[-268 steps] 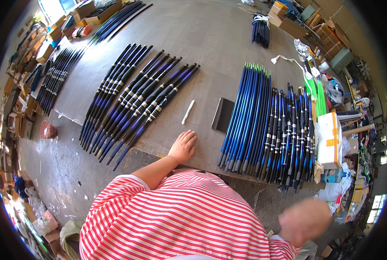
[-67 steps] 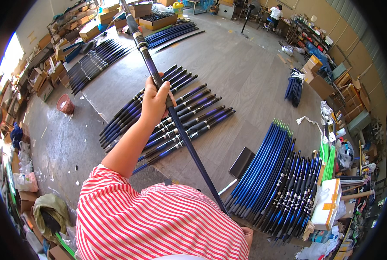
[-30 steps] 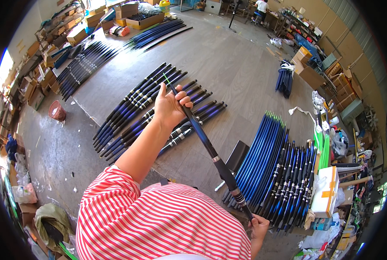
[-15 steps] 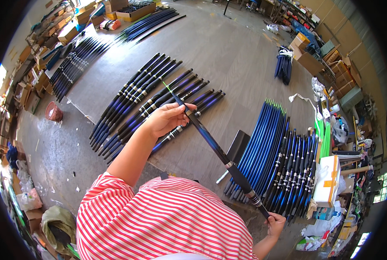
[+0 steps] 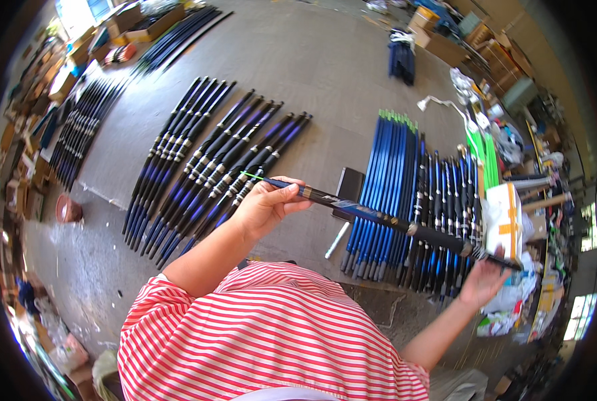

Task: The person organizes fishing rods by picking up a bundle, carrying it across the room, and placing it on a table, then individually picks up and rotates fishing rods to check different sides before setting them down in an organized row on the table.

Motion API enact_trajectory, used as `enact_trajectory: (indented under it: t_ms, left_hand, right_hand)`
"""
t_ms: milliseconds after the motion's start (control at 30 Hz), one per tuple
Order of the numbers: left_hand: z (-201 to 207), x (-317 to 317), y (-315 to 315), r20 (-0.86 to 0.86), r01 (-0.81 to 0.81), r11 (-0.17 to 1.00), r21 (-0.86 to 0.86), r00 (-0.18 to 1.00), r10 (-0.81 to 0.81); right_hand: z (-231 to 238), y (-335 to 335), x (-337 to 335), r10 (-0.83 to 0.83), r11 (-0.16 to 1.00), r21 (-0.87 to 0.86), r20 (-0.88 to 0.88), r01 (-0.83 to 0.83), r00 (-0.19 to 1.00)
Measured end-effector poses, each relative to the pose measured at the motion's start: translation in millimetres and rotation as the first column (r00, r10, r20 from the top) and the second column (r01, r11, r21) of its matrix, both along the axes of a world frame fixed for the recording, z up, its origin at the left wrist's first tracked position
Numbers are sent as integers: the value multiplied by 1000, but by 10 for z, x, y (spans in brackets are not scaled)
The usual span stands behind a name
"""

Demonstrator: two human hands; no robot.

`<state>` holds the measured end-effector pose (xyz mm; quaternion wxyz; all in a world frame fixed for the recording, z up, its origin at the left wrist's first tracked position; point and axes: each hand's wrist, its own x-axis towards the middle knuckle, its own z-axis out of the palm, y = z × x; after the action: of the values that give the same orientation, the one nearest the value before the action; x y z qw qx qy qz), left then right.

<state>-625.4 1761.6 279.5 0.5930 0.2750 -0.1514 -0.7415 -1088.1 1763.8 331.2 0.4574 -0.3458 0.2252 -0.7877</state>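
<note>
My left hand grips a dark telescopic fishing rod near its thin end, between thumb and fingers. A thin green tip points out past the hand to the left. The rod slants down to the right across my front, with blue markings, a black foam grip and silver rings. At its butt end is my right hand, palm up and blurred by motion. Its fingers lie partly behind the rod, so I cannot tell whether they close on it. Beneath the rod lie several blue rod sections with pale green ends.
Several dark rods lie in rows on the grey surface to the left. More rod bundles are farther left. A black flat case, a white-and-orange box and green rods are at the right. A reddish pot stands left.
The rod has swung from steep to flatter, its butt end rising to the right. My right hand has moved up and right with it. The view has shifted too.
</note>
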Motion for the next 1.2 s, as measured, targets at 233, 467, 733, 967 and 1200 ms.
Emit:
enact_trajectory:
  t_ms: [233, 467, 733, 967, 1200]
  left_hand:
    - [317, -682, 117, -42, 40, 999, -31, 998, -41]
    - [422, -776, 268, 90, -23, 994, -110, 995, 33]
    - [464, -727, 280, 116, 92, 992, -83, 990, -82]
    - [243, -527, 337, 104, 241, 957, -164, 968, -227]
    - [-78, 177, 280, -165, 164, 981, 100, 975, -146]
  right_hand:
    - [-166, -170, 2139, 454, 891, 161, -296, -424, 841]
    - [-472, -114, 2486, 538, 841, 56, -194, -539, 820]
    - [-372, -38, 2361, 507, 858, 43, -237, -512, 829]
    - [-354, 11, 2127, 502, 864, 126, -140, -488, 853]
    - [-351, -3, 1998, 521, 848, 196, -127, -493, 844]
